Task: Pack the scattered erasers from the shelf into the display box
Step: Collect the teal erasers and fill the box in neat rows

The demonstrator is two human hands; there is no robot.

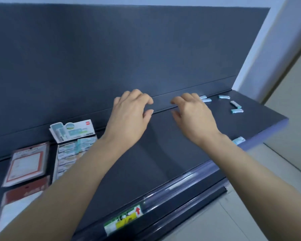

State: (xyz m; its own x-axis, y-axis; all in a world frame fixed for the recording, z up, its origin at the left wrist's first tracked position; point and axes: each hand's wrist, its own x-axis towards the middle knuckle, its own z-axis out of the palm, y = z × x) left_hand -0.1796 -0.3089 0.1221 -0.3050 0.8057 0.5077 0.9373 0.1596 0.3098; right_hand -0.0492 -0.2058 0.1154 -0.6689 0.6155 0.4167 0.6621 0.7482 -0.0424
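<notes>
At the far left of the dark shelf [163, 150] lie two flat packets with red borders: one [27, 163] nearer the back panel, the other [23, 197] closer to the front edge and partly cut off by the left forearm. Just right of them stands one display box [71, 150], its printed flap [72, 130] raised against the back panel and rows of pale blue and white erasers packed inside; the forearm covers its lower part, so the rows cannot be counted.

Along the front rail, one green and yellow label [123, 220] with a red arrow sits behind clear plastic.

Over the middle of the shelf are two bare hands, both palm down. The left hand [130, 115] has its fingers curled loosely with a gap between thumb and forefinger, holding nothing. The right hand [193, 115] is close beside it, likewise loosely spread with thumb apart, and nothing shows in its grasp.

To the right lie six loose erasers, all in light blue wrappers. Two sit just behind the right hand's knuckles near the back panel: one [203, 97] and another [207, 100] touching or nearly touching it. Further right is one [224, 97], then one tilted grey-ended piece [235, 104], and one [237, 111] just below it. The sixth [239, 140] lies alone at the front edge, beside the right wrist.
</notes>
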